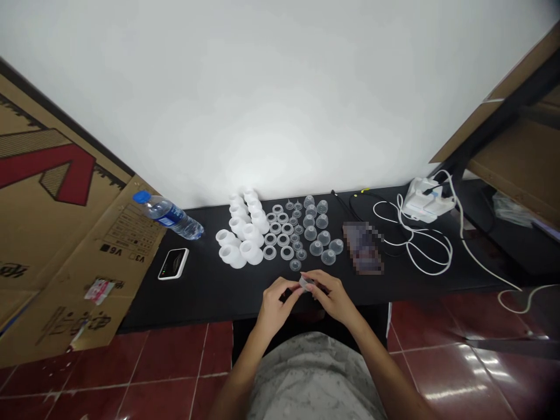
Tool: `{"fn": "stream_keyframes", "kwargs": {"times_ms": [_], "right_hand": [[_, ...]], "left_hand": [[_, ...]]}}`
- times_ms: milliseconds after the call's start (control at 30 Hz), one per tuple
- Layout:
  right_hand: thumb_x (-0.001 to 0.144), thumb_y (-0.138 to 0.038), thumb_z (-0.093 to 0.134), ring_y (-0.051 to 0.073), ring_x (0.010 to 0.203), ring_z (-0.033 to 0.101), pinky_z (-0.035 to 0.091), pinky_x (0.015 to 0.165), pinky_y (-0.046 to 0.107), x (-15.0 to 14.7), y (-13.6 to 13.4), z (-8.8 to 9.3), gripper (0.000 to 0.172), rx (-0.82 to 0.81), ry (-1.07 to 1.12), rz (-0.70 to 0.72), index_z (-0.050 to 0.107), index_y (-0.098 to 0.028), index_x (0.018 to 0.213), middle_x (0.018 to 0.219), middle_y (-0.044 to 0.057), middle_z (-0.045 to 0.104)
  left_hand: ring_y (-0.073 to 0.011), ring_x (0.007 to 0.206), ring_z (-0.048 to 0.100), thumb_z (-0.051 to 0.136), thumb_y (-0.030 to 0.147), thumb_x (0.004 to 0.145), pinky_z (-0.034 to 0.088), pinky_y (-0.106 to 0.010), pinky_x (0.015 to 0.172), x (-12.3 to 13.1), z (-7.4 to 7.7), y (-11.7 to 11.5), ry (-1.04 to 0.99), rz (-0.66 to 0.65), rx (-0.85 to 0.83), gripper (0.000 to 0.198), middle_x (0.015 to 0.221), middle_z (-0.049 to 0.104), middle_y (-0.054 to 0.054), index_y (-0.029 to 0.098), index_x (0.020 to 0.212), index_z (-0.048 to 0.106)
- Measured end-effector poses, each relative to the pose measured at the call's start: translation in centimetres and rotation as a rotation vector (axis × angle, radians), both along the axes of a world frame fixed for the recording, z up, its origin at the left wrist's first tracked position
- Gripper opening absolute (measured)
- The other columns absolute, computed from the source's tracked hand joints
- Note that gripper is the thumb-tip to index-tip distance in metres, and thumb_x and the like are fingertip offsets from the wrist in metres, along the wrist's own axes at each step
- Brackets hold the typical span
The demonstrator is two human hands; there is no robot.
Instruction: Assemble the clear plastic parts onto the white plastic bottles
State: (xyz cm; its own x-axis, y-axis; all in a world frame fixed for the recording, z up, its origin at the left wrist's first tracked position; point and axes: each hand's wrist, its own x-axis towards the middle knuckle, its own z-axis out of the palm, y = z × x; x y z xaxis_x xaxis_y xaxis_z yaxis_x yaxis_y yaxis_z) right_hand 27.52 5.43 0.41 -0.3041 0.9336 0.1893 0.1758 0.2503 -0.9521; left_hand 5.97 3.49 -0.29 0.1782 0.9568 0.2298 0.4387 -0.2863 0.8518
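Note:
Between the fingertips of both hands is a small translucent ring-like part (305, 283), held just above the front of the black table; the fingers cover much of it. My left hand (278, 298) pinches it from the left, and my right hand (331, 294) grips its right side. Just beyond lies a clear silicone nipple (296, 265), at the near end of a column of similar nipples. Left of these are several translucent collar rings (287, 252) in rows, then several white round-bodied bottles (251, 252). Several clear dome caps (328, 256) stand to the right.
On the left, a water bottle (175, 219) leans near a cardboard box (100, 262), with a small white device (174, 264) in front. To the right lie a blurred-out flat object (363, 248), a looped white cable (450, 251) and a white power strip (426, 200). A white wall (280, 105) rises behind.

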Motion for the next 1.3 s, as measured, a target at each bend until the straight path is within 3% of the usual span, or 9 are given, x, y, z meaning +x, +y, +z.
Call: {"fn": "stream_keyframes", "kwargs": {"times_ms": [333,500,600,700,833,967,1067,1167,1300], "right_hand": [[0.107,-0.039,0.067,0.020,0.085,0.074,0.063,0.072,0.031,0.00,-0.07,-0.21,0.033,-0.007,0.012,0.001,0.077,-0.028,0.137,0.124,0.010,0.079],[0.108,-0.033,0.066,0.028,0.123,0.076,0.065,0.099,0.040,-0.01,-0.13,-0.34,0.030,0.004,0.013,0.036,0.079,-0.031,0.135,0.141,0.009,0.077],[0.108,-0.032,0.066,0.029,0.131,0.073,0.062,0.107,0.042,0.06,-0.13,-0.51,0.027,0.012,-0.011,0.045,0.081,-0.031,0.131,0.144,0.008,0.076],[0.107,-0.032,0.067,0.029,0.129,0.075,0.061,0.107,0.042,0.13,-0.12,-0.61,0.021,0.009,-0.026,0.043,0.083,-0.029,0.121,0.143,0.009,0.077],[0.106,-0.037,0.068,0.029,0.118,0.079,0.065,0.091,0.036,0.11,-0.16,-0.55,0.020,-0.013,-0.027,0.034,0.084,-0.026,0.113,0.140,0.011,0.078],[0.105,-0.046,0.069,0.022,0.086,0.081,0.065,0.074,0.032,-0.01,-0.11,-0.51,0.026,-0.103,0.064,0.006,0.083,-0.025,0.110,0.141,0.012,0.077],[0.106,-0.051,0.067,0.017,0.066,0.073,0.064,0.067,0.031,-0.10,0.06,-0.47,0.033,-0.183,0.162,-0.035,0.082,-0.023,0.103,0.123,0.011,0.083],[0.108,-0.053,0.064,0.016,0.065,0.071,0.062,0.067,0.030,-0.09,0.16,-0.47,0.037,-0.189,0.175,-0.038,0.081,-0.022,0.097,0.108,0.009,0.084],[0.109,-0.050,0.063,0.019,0.081,0.075,0.062,0.070,0.030,-0.03,0.03,-0.55,0.036,-0.139,0.098,0.006,0.080,-0.022,0.092,0.129,0.011,0.079]], "left_hand": [[-0.0157,0.076,0.069,0.069,0.027,0.105,0.051,-0.025,0.069,0.13,-0.30,0.15,-0.026,0.051,0.053,0.012,0.088,0.078,-0.002,0.023,0.101,0.080],[-0.0150,0.071,0.066,0.065,0.025,0.106,0.051,-0.025,0.069,0.22,-0.44,0.09,0.002,0.092,0.098,0.015,0.083,0.074,-0.001,0.022,0.099,0.078],[-0.0151,0.071,0.065,0.064,0.025,0.107,0.051,-0.025,0.070,0.30,-0.55,0.06,0.025,0.107,0.112,0.015,0.082,0.072,-0.001,0.023,0.098,0.076],[-0.0155,0.073,0.066,0.064,0.024,0.107,0.052,-0.026,0.071,0.37,-0.70,0.03,0.029,0.119,0.129,0.015,0.082,0.071,-0.001,0.023,0.098,0.075],[-0.0163,0.075,0.068,0.063,0.023,0.107,0.053,-0.027,0.074,0.42,-0.83,-0.02,0.018,0.128,0.138,0.014,0.084,0.072,-0.001,0.024,0.099,0.075],[-0.0170,0.080,0.069,0.064,0.025,0.107,0.057,-0.028,0.076,0.44,-0.49,-0.21,-0.015,0.124,0.121,0.012,0.090,0.072,-0.002,0.024,0.107,0.075],[-0.0187,0.088,0.071,0.067,0.027,0.105,0.060,-0.031,0.082,0.45,-0.14,-0.38,-0.046,0.109,0.112,0.015,0.101,0.073,-0.005,0.024,0.119,0.072],[-0.0201,0.093,0.072,0.075,0.029,0.100,0.061,-0.033,0.085,0.52,-0.05,-0.43,-0.037,0.093,0.105,0.023,0.107,0.075,-0.006,0.024,0.122,0.070],[-0.0204,0.092,0.074,0.073,0.030,0.103,0.062,-0.032,0.085,0.62,-0.25,-0.34,-0.023,0.093,0.102,0.018,0.106,0.077,-0.007,0.024,0.120,0.075]]}}
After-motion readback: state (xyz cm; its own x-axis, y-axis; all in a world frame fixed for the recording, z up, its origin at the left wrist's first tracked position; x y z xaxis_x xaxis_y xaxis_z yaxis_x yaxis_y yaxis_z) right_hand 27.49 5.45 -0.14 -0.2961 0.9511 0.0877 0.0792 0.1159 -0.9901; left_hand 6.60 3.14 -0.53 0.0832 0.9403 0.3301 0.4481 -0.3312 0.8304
